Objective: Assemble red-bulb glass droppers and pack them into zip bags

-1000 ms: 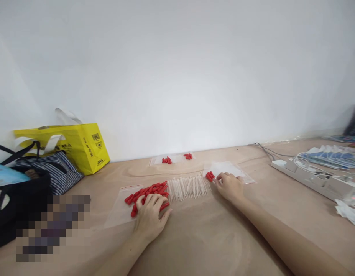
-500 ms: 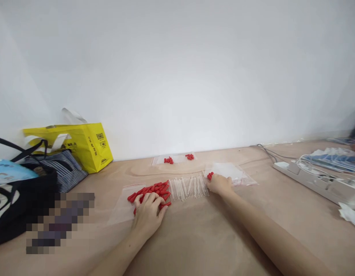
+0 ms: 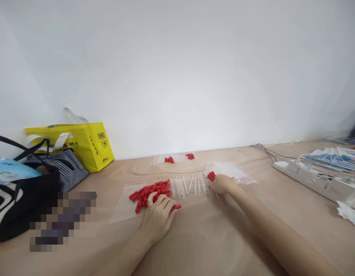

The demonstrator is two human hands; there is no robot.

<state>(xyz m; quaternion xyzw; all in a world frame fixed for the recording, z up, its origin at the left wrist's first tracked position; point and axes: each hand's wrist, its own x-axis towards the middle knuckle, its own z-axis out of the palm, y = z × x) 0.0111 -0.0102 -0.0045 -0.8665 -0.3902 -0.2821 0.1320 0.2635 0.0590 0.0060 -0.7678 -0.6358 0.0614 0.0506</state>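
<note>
A wooden-toned tabletop point(image 3: 194, 237) stood against a pale wall point(image 3: 177, 76). The left hand point(image 3: 158, 215) lay palm down at the near edge of a pile of red pieces point(image 3: 148, 192), its fingers curled and its thumb and fingers grasping a single red piece point(image 3: 176, 207) that poked out toward the right. The pile rested partly on a clear bag point(image 3: 124, 205). Just beside it, a row of thin white sticks point(image 3: 189, 187) spread between the two hands. At the row's right end, the right hand point(image 3: 222, 184) had bent fingers beside a small red cluster point(image 3: 211, 176); it seemed to pinch a thin stick, though blur and the hand itself left its grip impossible to tell. Bags, including a yellow one point(image 3: 94, 147), stood at left; a white power strip point(image 3: 312, 181) lay at right.
</note>
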